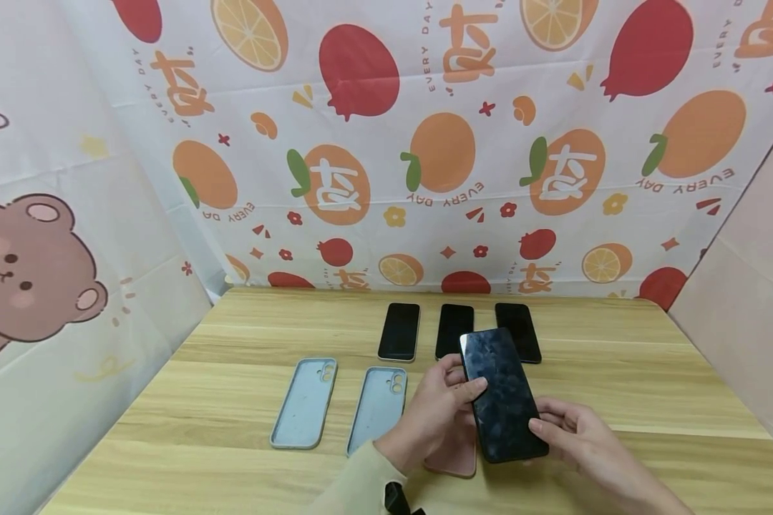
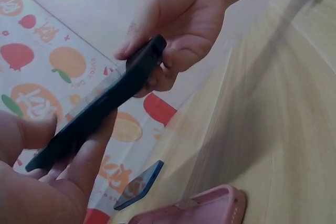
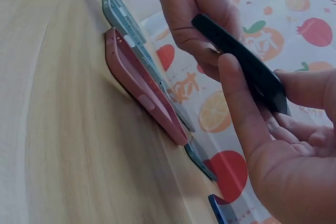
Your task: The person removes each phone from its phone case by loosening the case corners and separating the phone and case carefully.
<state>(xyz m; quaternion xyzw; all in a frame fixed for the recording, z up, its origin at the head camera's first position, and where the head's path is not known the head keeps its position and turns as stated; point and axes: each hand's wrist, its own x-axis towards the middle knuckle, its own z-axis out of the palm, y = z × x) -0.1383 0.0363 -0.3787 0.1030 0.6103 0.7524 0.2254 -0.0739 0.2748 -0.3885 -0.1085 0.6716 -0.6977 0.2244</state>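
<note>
A black smartphone [image 1: 505,408] is held up, tilted, above the table by both hands, its dark smudged screen facing up. My left hand [image 1: 428,408] grips the upper left edge, thumb over the screen and fingers beneath. At the lower right corner, my right hand [image 1: 576,433] pinches the phone, thumb on the front. From the side, the phone's thick dark edge [image 2: 100,116] shows between both hands. A pink phone case [image 1: 454,458] lies below, partly hidden by the left hand; its open inner side faces up in the right wrist view [image 3: 142,85].
Two light blue phone cases [image 1: 304,404] [image 1: 376,408] lie to the left on the wooden table [image 1: 187,429]. Behind the hands three dark phones [image 1: 399,331] [image 1: 454,325] [image 1: 518,332] lie in a row. A fruit-printed cloth [image 1: 373,179] hangs at the table's back edge.
</note>
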